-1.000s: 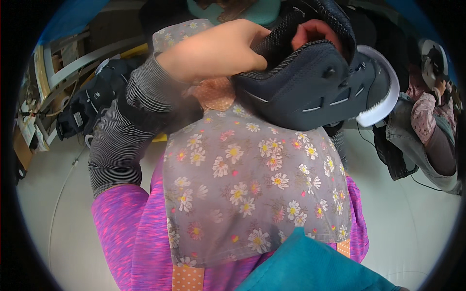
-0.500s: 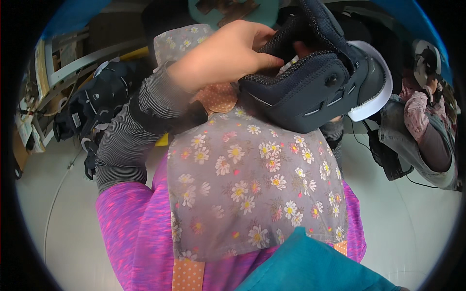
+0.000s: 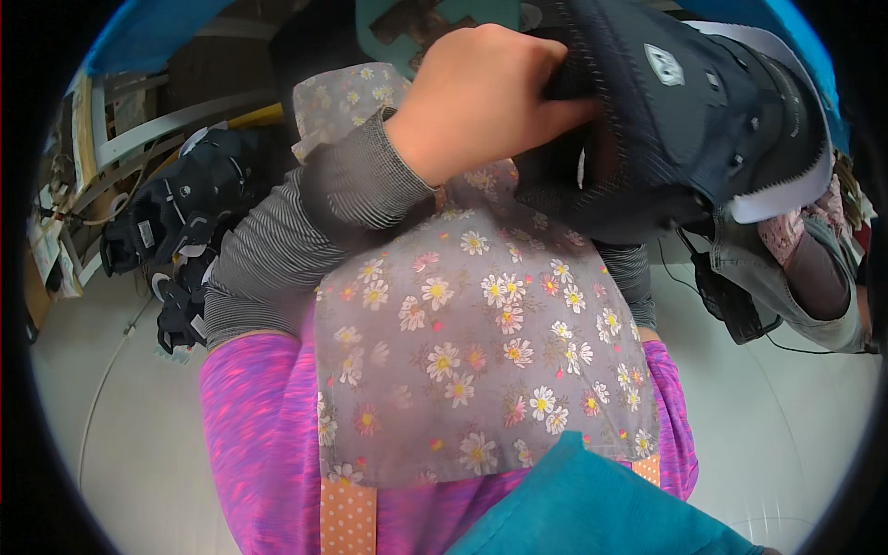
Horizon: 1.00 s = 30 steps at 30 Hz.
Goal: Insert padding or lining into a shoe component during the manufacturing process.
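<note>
A dark navy-black boot upper [image 3: 638,120] with a white bottom edge and a small pale badge is raised at the upper right. My left hand [image 3: 499,92] is closed on its collar, thumb and fingers pinching the dark edge. The striped right sleeve [image 3: 626,277] shows below the upper, but my right hand is hidden behind it and its fingers cannot be made out. Under both arms a grey flowered apron [image 3: 481,342] covers my lap.
More dark boot uppers [image 3: 180,203] are piled at the left beside a metal frame [image 3: 176,125]. Ahead is a green machine or stool top [image 3: 453,26]. At the right sits another person in grey trousers [image 3: 786,287], near a black pedal [image 3: 731,301] with a cable.
The boot upper has turned and come up closer, so its badge side shows instead of the collar opening. My left hand has moved right and closed on the collar edge.
</note>
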### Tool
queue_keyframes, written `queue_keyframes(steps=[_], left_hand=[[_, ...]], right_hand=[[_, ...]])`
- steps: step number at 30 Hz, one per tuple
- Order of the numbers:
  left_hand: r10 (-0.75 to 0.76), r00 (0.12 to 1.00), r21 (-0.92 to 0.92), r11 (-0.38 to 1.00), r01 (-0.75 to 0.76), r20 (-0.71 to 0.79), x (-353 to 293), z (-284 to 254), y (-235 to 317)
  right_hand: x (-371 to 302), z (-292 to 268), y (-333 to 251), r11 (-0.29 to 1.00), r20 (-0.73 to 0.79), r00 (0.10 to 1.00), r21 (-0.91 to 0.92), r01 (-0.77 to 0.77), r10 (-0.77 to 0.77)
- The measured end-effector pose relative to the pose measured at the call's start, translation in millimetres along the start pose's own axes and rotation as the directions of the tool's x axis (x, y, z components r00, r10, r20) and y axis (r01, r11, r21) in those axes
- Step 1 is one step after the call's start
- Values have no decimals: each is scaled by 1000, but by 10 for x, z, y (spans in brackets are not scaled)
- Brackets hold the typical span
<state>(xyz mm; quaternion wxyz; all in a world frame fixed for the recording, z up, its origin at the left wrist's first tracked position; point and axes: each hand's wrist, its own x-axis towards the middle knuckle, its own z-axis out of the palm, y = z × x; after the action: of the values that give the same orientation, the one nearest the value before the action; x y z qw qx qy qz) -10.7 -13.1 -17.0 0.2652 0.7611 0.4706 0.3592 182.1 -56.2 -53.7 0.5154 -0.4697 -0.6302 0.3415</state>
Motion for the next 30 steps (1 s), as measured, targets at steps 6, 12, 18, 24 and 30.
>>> queue_keyframes(steps=[6, 12, 18, 24, 30], left_hand=[[105, 847, -478, 858, 188, 522, 277, -278, -63], [1, 999, -626, 780, 30, 48, 195, -103, -151], [169, 978, -576, 814, -71, 118, 89, 107, -283], [261, 956, -337, 895, -292, -136, -124, 181, -759], [153, 965, -282, 936, -211, -215, -97, 70, -1046]], right_hand=[[119, 21, 32, 1000, 7, 1000, 2, 26, -26], [206, -40, 3, 999, -10, 999, -4, 34, -34], [333, 259, 95, 999, 88, 996, -34, 1, 2], [280, 50, 74, 999, -10, 999, -14, 38, -38], [274, -74, 81, 999, -45, 998, -26, 36, -37]])
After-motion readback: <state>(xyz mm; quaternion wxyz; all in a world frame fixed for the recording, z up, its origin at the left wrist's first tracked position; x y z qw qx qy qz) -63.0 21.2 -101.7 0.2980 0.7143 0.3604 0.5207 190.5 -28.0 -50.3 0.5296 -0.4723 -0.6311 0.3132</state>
